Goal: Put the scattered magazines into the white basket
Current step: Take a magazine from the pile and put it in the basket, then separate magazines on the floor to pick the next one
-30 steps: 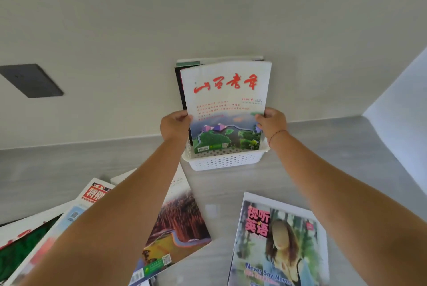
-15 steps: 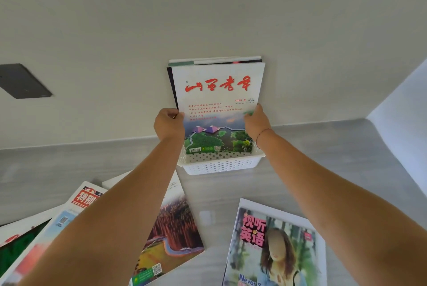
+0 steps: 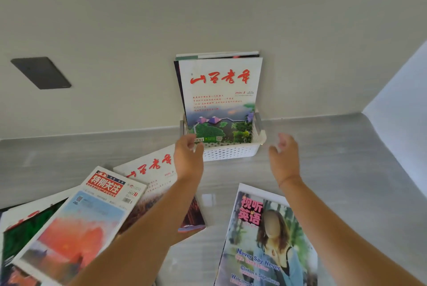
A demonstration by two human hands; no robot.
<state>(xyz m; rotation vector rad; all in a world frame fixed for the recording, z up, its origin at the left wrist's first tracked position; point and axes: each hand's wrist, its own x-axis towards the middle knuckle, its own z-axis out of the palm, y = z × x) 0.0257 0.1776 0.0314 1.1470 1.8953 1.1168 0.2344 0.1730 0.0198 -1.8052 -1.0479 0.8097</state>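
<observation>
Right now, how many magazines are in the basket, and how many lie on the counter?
Magazines in basket: at least 3 (front, dark, top)
Magazines on counter: 4 (red-title, orange, green, English)
Total: at least 7

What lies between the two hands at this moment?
In the head view, the white basket lies between the left hand and the right hand, and a red-titled magazine stands upright inside it.
</observation>
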